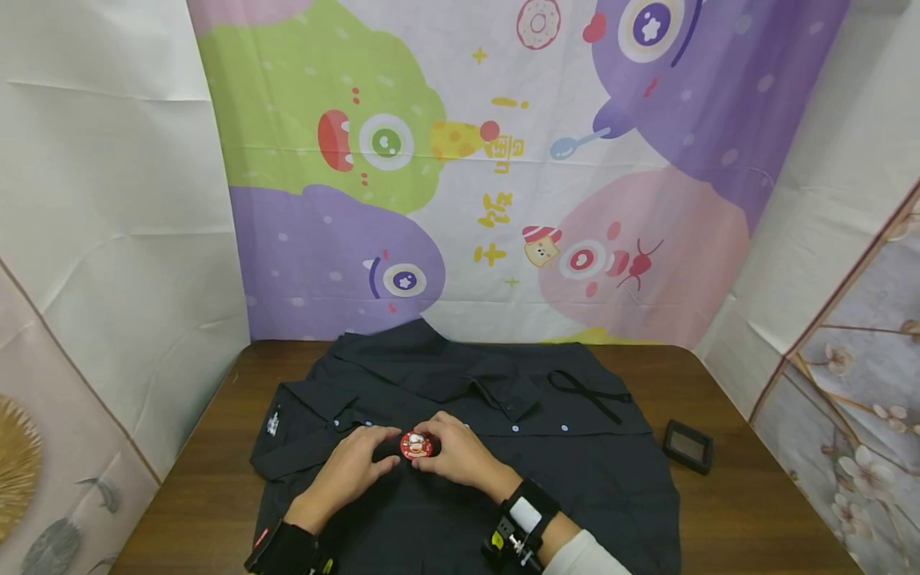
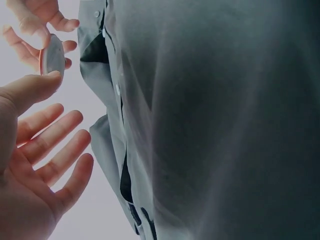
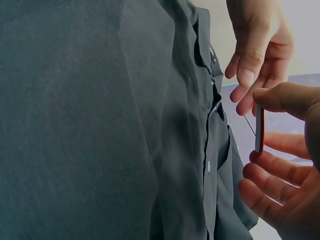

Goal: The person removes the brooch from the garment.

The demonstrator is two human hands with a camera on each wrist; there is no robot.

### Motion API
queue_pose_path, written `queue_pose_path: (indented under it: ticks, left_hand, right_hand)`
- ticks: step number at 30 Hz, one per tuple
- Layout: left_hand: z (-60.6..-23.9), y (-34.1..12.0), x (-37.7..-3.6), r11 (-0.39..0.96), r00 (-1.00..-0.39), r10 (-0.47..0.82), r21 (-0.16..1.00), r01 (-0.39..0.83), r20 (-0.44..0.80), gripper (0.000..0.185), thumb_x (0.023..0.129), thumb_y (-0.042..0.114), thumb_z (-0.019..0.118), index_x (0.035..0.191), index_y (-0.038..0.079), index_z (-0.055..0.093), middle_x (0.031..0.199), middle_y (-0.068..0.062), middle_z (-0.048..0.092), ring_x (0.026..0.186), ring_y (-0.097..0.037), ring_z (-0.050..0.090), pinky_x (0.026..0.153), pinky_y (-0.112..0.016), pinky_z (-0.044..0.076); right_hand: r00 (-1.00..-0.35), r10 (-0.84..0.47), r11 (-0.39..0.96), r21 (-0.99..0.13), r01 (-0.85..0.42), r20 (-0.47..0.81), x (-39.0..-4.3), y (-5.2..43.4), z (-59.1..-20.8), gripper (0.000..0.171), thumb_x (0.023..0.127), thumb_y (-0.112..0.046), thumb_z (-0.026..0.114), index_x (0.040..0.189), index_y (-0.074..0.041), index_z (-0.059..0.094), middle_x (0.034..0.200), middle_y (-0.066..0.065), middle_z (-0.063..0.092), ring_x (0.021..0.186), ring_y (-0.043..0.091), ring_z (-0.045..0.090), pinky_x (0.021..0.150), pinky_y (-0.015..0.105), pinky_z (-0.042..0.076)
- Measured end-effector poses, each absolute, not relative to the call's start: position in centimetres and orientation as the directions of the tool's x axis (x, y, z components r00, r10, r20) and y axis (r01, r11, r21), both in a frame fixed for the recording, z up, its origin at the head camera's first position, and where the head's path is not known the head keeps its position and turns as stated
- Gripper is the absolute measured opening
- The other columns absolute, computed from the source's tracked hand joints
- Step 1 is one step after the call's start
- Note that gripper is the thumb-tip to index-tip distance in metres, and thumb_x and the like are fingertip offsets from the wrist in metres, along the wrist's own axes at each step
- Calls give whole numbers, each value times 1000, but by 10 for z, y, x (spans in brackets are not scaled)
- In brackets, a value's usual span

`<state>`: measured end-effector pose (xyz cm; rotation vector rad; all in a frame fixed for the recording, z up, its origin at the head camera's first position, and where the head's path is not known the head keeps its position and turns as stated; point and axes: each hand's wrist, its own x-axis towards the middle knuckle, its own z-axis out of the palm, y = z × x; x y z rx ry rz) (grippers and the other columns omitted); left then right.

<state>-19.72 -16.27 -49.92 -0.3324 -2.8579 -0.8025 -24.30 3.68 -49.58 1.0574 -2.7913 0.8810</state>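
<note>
A round red badge (image 1: 416, 446) with a printed picture faces up over a dark button shirt (image 1: 575, 495) spread on the table. My right hand (image 1: 460, 454) pinches its rim between thumb and fingers; in the right wrist view the badge (image 3: 259, 129) is seen edge-on. A thin pin (image 3: 249, 124) sticks out from its back, swung away from the disc. My left hand (image 1: 352, 463) is just left of the badge, thumb and fingers apart and relaxed. In the right wrist view the left fingertips (image 3: 243, 106) are right at the pin's free end.
A small dark rectangular frame (image 1: 688, 447) lies on the brown table (image 1: 755, 495) right of the shirt. A black cord (image 1: 589, 393) lies across the shirt's upper right. A cartoon-print cloth (image 1: 489, 303) hangs behind the table, with pale cloth walls at both sides.
</note>
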Motion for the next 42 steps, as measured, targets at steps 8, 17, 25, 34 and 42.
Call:
queue_pose_path:
  ticks: [8,17,25,34,42]
  left_hand:
    - [-497,-163,-197,824,-958,173,500,268,230,37,80,19,79,115,9,69,115,-7,71,114,-29,62,97,-49,48]
    - [-494,-163,-195,814,-957,173,513,272,233,36,81,18,78,115,9,69,116,-6,70,115,-30,62,99,-50,47]
    - [-494,-162,-196,800,-946,196,516,306,258,35,81,19,79,113,10,70,114,-4,71,113,-27,63,102,-48,46]
    - [-495,-162,-195,798,-911,250,463,385,327,33,81,22,79,111,13,71,110,0,72,105,-20,66,94,-43,51]
    - [-493,-161,-193,775,-893,290,462,431,346,32,82,25,77,112,15,70,111,2,72,104,-18,66,90,-41,53]
  right_hand:
    - [-759,-614,602,-492,-628,217,-244,41,-490,41,78,-30,82,112,-11,70,100,-3,63,91,9,58,79,22,48]
    - [-743,-634,583,-499,-642,215,-247,38,-486,35,77,-30,82,107,-15,72,99,-5,63,89,7,56,77,20,46]
    - [-733,-648,565,-514,-646,208,-247,39,-486,34,78,-30,82,106,-16,72,99,-5,64,88,5,56,77,20,47]
    - [-729,-657,551,-537,-639,193,-249,42,-482,36,77,-28,83,108,-12,73,101,-3,67,88,7,60,77,20,48]
    - [-726,-662,550,-538,-639,186,-249,42,-479,35,77,-29,83,107,-13,73,101,-2,67,87,6,59,78,20,48]
